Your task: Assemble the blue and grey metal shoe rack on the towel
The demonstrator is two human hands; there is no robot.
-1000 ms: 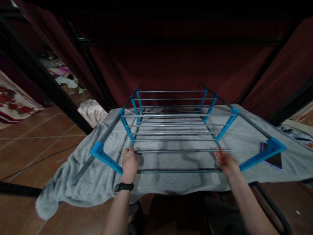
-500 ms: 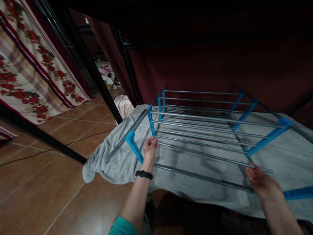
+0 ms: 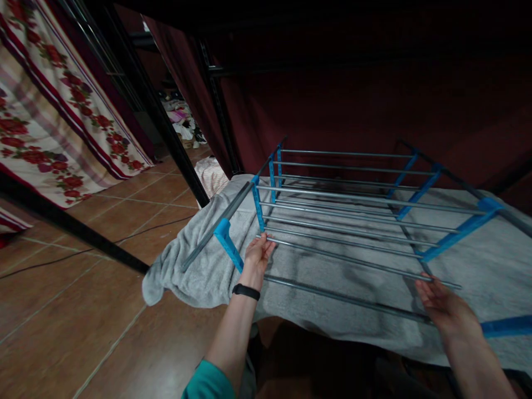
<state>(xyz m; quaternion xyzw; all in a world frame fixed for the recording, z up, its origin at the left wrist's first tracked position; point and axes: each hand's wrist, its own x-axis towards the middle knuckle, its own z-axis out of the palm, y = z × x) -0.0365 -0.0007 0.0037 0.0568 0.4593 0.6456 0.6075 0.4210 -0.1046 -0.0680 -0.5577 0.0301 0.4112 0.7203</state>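
Note:
A loose grey metal tube (image 3: pixel 344 257) runs between my hands, above the front of a partly assembled rack of metal tubes and blue plastic brackets (image 3: pixel 453 231). My left hand (image 3: pixel 258 256) pinches the tube near its left end, close to a blue upright (image 3: pixel 257 208). Near the other end, the fingers of my right hand (image 3: pixel 440 303) are closed round it, with a short length sticking out beyond them. In front lies a thicker tube (image 3: pixel 344 298), joined at the left to a slanting blue bracket (image 3: pixel 228 244). Whether the held tube's ends touch any bracket, I cannot tell.
The rack rests on a grey blanket (image 3: pixel 183 271) that hangs over the edge at left. Black metal posts (image 3: pixel 166 130) frame the space, with a dark red curtain (image 3: pixel 332 111) behind. A black cable (image 3: pixel 137 238) crosses the tiled floor (image 3: pixel 124 310).
My left hand has shifted slightly right along the tube, and its fingers sit a little differently. My right hand keeps its hold, almost unmoved. The camera view has shifted slightly.

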